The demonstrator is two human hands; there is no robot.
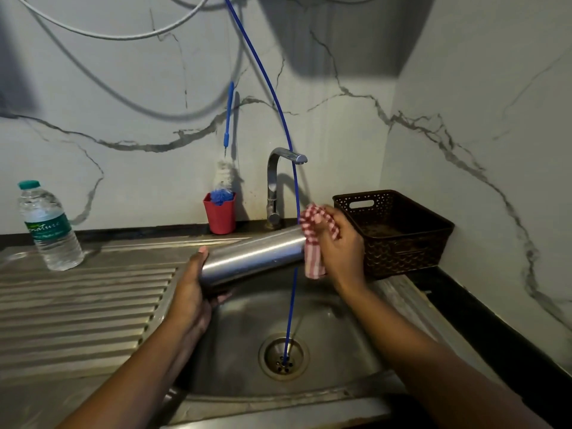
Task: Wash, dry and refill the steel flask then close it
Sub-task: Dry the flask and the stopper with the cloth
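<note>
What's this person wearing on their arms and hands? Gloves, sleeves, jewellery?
Nothing that shows. The left hand and right hand are bare, with no gloves, ring or watch in view, and both forearms are uncovered to the picture's edge.

— The steel flask [253, 257]?
— Smooth brushed metal with a soft sheen. The checked cloth [312, 239] is woven and matt.
— And the sink [337, 342]?
— Dull, scuffed steel; the tap [274, 187] is shinier. The basket [402, 243] is matt perforated plastic, the water bottle [49, 230] clear, glossy plastic.

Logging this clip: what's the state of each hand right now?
Left hand: holding the steel flask.
Right hand: holding the red checked cloth against the flask.
</note>
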